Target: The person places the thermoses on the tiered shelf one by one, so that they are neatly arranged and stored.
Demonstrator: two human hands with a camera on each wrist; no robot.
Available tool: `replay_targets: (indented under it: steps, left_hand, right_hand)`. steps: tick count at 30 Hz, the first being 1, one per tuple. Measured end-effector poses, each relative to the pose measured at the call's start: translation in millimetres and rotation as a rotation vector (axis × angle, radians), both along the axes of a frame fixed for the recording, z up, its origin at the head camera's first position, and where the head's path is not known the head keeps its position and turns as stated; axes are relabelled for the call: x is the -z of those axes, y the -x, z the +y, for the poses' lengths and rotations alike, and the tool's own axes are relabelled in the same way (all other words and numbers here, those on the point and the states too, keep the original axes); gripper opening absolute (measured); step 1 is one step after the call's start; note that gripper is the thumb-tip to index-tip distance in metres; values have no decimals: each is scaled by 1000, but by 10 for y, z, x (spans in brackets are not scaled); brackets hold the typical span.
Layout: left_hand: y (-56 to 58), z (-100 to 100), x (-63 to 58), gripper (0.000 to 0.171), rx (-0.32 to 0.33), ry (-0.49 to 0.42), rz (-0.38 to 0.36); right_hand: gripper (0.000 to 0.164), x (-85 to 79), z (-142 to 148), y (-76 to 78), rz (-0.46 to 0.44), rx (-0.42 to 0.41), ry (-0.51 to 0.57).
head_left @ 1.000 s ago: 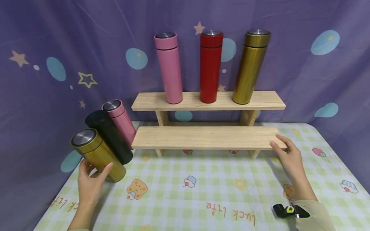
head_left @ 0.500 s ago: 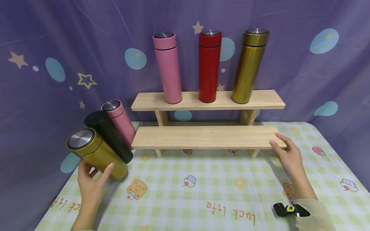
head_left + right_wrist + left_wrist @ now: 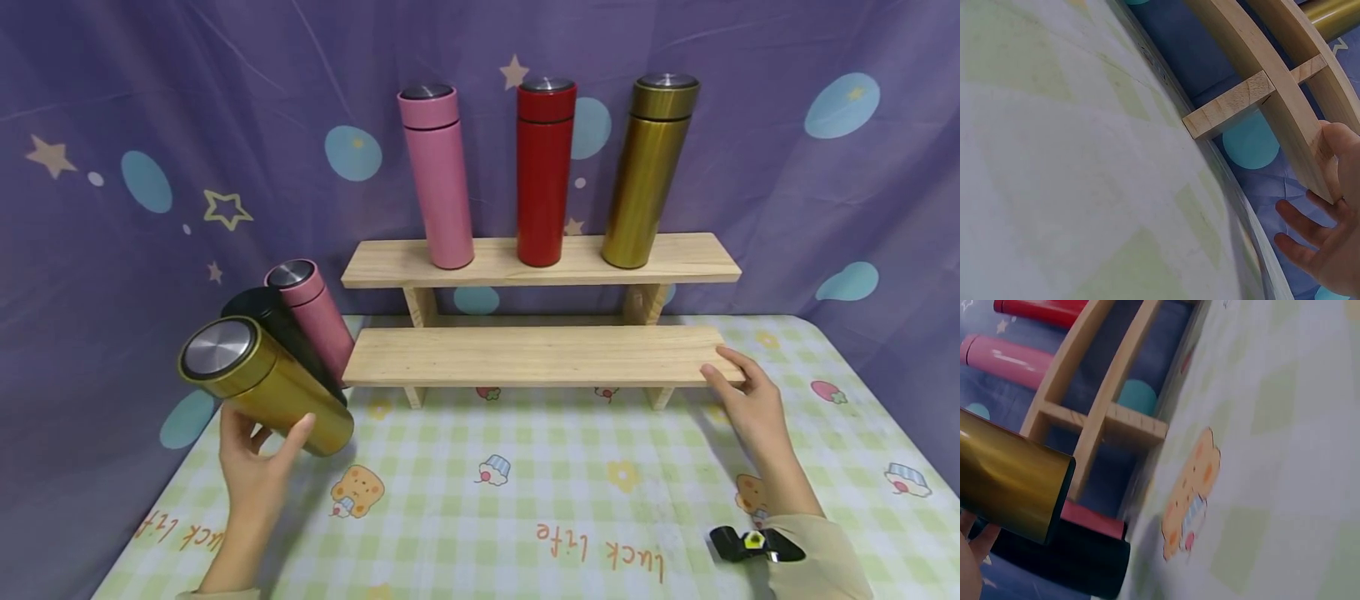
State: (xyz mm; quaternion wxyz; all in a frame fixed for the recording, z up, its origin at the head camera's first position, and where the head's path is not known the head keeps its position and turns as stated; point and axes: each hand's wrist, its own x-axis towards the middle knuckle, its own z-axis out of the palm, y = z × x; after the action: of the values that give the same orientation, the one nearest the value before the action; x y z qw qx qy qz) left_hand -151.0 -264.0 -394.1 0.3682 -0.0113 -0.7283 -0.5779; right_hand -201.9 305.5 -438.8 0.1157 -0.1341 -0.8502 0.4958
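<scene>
The left grip [image 3: 253, 475] clasps a tilted gold flask [image 3: 281, 396], black flask [image 3: 291, 327] just beyond; the right grip [image 3: 752, 406] pinches the shelf [image 3: 532, 357] by its end, presumably to steady it.

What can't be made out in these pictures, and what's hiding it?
- Head view: much of the black bottle, behind the held gold bottle.
- Head view: some fingers of the left hand, behind that same bottle.
- Left wrist view: the held bottle's top end, cut off by the left edge.
- Right wrist view: the upper-shelf gold bottle's lid end, out of frame.
</scene>
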Motion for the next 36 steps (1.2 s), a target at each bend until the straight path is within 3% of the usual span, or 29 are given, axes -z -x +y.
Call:
replay_targets:
  steps: [11, 21, 30, 36]
  left_hand:
    - [-11, 275, -121, 63, 107, 47, 5]
    - [104, 498, -142, 63, 194, 137, 35]
    - [202, 757, -196, 64, 217, 177, -70]
    - [289, 901, -237, 69, 248, 230, -81]
  right_hand:
    - [70, 4, -12, -17, 24, -4, -13]
    - [70, 15, -11, -11, 38, 4, -10]
    - [70, 24, -13, -1, 43, 3, -20]
    - [70, 16, -14, -10, 42, 6, -16]
